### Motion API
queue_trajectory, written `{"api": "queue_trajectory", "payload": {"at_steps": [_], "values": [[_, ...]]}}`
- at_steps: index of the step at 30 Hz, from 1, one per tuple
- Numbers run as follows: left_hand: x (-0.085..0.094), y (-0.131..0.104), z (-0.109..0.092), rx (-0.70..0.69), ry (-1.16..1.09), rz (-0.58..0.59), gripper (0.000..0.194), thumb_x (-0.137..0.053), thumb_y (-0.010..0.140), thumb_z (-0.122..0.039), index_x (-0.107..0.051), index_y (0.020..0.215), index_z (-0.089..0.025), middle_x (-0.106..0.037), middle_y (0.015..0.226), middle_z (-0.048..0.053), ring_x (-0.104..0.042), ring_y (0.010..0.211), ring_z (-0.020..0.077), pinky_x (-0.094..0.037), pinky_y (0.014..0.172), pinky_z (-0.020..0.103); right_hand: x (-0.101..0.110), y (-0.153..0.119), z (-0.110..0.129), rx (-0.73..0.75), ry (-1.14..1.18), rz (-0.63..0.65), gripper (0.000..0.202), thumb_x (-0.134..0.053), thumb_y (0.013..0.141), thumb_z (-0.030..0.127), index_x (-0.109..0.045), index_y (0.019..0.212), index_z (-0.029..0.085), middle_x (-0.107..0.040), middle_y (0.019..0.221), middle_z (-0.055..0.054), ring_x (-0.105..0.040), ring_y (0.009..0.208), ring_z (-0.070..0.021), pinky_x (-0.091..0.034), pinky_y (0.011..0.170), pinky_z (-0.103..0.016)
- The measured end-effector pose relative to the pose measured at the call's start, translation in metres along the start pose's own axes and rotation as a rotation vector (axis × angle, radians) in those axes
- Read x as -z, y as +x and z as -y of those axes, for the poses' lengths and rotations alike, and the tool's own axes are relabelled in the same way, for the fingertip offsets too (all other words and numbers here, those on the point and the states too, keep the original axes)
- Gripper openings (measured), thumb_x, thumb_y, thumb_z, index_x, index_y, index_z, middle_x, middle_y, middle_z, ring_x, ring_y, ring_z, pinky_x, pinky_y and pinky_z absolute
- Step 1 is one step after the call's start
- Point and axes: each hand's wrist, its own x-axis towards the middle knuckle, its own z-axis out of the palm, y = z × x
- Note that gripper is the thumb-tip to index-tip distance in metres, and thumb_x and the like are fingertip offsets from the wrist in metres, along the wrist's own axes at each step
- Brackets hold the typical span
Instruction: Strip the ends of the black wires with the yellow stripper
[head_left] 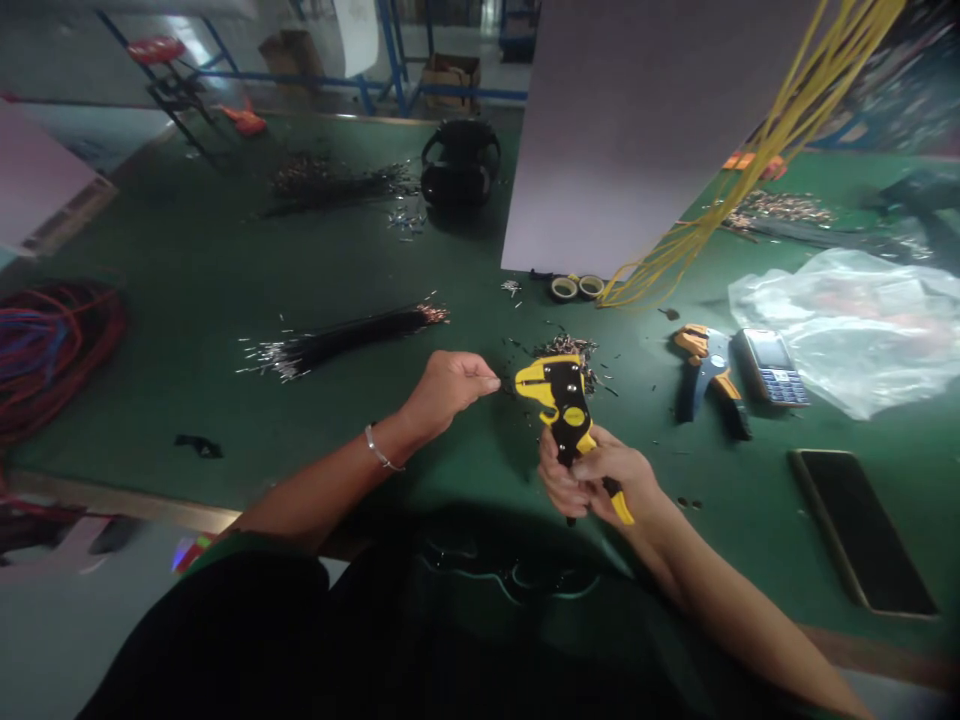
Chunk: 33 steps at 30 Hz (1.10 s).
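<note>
My right hand (592, 475) is wrapped round the handles of a yellow and black wire stripper (568, 400), its jaws pointing left. Just left of those jaws, my left hand (457, 385) is closed in a pinch, thumb against forefinger. Whatever the pinch holds is too small to make out. Behind the stripper lies a heap of short cut wire ends (566, 348). Beyond my left hand a bundle of black wires (352, 335) rests on the green table (187, 390), with pale tips at the left and bare copper at the right.
To the right lie a second wire stripper (709, 375), a keypad phone (772, 368), a smartphone (862, 530) and a clear plastic bag (855, 320). Yellow wires (697, 235) hang beside a tall pale panel (600, 140). Tape rolls (564, 289) sit at its foot. Red wire coils (60, 350) lie far left.
</note>
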Motion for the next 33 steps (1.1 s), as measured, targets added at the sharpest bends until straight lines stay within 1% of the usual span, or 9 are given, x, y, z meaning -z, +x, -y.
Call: {"api": "queue_trajectory", "payload": {"at_steps": [2, 4, 7, 9, 13, 16, 22, 30, 33], "values": [[0.004, 0.001, 0.002, -0.001, 0.003, -0.033, 0.012, -0.068, 0.062, -0.023, -0.064, 0.055, -0.014, -0.04, 0.039, -0.008, -0.03, 0.04, 0.0034, -0.019, 0.042, 0.02, -0.001, -0.005, 0.002, -0.047, -0.044, 0.035, 0.019, -0.064, 0.06, 0.015, -0.058, 0.079, 0.016, -0.053, 0.059, 0.002, -0.04, 0.042, -0.0084, -0.034, 0.038, -0.023], [0.008, 0.002, 0.003, 0.008, -0.009, -0.077, 0.012, -0.068, 0.06, -0.022, -0.063, 0.054, -0.014, -0.041, 0.039, -0.007, -0.031, 0.04, 0.0035, -0.019, 0.042, 0.02, 0.001, -0.011, 0.01, -0.004, -0.114, 0.028, 0.021, -0.067, 0.058, 0.017, -0.058, 0.077, 0.016, -0.051, 0.058, 0.002, -0.041, 0.043, -0.0093, -0.034, 0.04, -0.025], [0.013, 0.0, 0.003, 0.009, -0.038, -0.101, 0.011, -0.067, 0.061, -0.022, -0.063, 0.055, -0.014, -0.04, 0.038, -0.008, -0.03, 0.039, 0.0035, -0.02, 0.042, 0.021, 0.004, -0.015, 0.026, 0.193, -0.136, -0.186, 0.018, -0.064, 0.062, 0.021, -0.057, 0.078, 0.019, -0.046, 0.06, 0.003, -0.037, 0.045, -0.01, -0.03, 0.041, -0.025], [0.014, -0.003, 0.001, -0.011, -0.021, -0.097, 0.011, -0.067, 0.064, -0.022, -0.063, 0.057, -0.014, -0.04, 0.04, -0.008, -0.031, 0.039, 0.0037, -0.021, 0.042, 0.02, 0.007, -0.013, 0.031, 0.236, -0.147, -0.225, 0.018, -0.062, 0.061, 0.019, -0.056, 0.079, 0.019, -0.046, 0.061, 0.002, -0.039, 0.047, -0.0112, -0.031, 0.043, -0.027], [0.01, -0.01, -0.006, -0.067, 0.089, -0.106, 0.011, -0.064, 0.069, -0.023, -0.065, 0.061, -0.015, -0.044, 0.043, -0.007, -0.036, 0.042, 0.005, -0.027, 0.043, 0.02, 0.013, 0.0, 0.02, 0.216, -0.228, -0.191, 0.021, -0.062, 0.058, 0.016, -0.057, 0.078, 0.018, -0.051, 0.061, 0.001, -0.044, 0.05, -0.0135, -0.036, 0.048, -0.031], [0.007, -0.017, -0.009, -0.116, 0.193, -0.114, 0.012, -0.062, 0.073, -0.022, -0.067, 0.065, -0.015, -0.051, 0.048, -0.004, -0.04, 0.046, 0.0061, -0.031, 0.045, 0.019, 0.019, 0.006, 0.007, 0.227, -0.339, -0.24, 0.026, -0.064, 0.059, 0.017, -0.058, 0.084, 0.017, -0.055, 0.064, 0.0, -0.048, 0.054, -0.015, -0.039, 0.053, -0.032], [0.005, -0.029, -0.016, -0.224, 0.267, -0.133, 0.012, -0.062, 0.077, -0.022, -0.071, 0.072, -0.016, -0.059, 0.056, -0.002, -0.046, 0.051, 0.0073, -0.034, 0.046, 0.019, 0.014, 0.006, 0.002, 0.257, -0.765, -0.457, 0.03, -0.067, 0.066, 0.022, -0.058, 0.095, 0.019, -0.057, 0.075, 0.0, -0.051, 0.066, -0.0161, -0.041, 0.061, -0.03], [0.009, -0.038, -0.029, -0.284, 0.271, -0.171, 0.012, -0.063, 0.079, -0.024, -0.073, 0.076, -0.018, -0.057, 0.052, -0.003, -0.051, 0.052, 0.0089, -0.037, 0.048, 0.021, 0.007, 0.005, 0.005, 0.202, -1.277, -0.576, 0.028, -0.062, 0.074, 0.035, -0.056, 0.096, 0.018, -0.058, 0.074, -0.001, -0.048, 0.061, -0.0158, -0.038, 0.058, -0.029], [0.011, -0.041, -0.032, -0.319, 0.279, -0.21, 0.011, -0.064, 0.08, -0.023, -0.074, 0.076, -0.019, -0.058, 0.053, -0.003, -0.053, 0.054, 0.0092, -0.038, 0.049, 0.021, 0.009, 0.007, -0.001, 0.235, -1.504, -0.654, 0.034, -0.063, 0.073, 0.034, -0.058, 0.103, 0.018, -0.065, 0.085, -0.006, -0.056, 0.068, -0.0198, -0.041, 0.063, -0.032]]}}
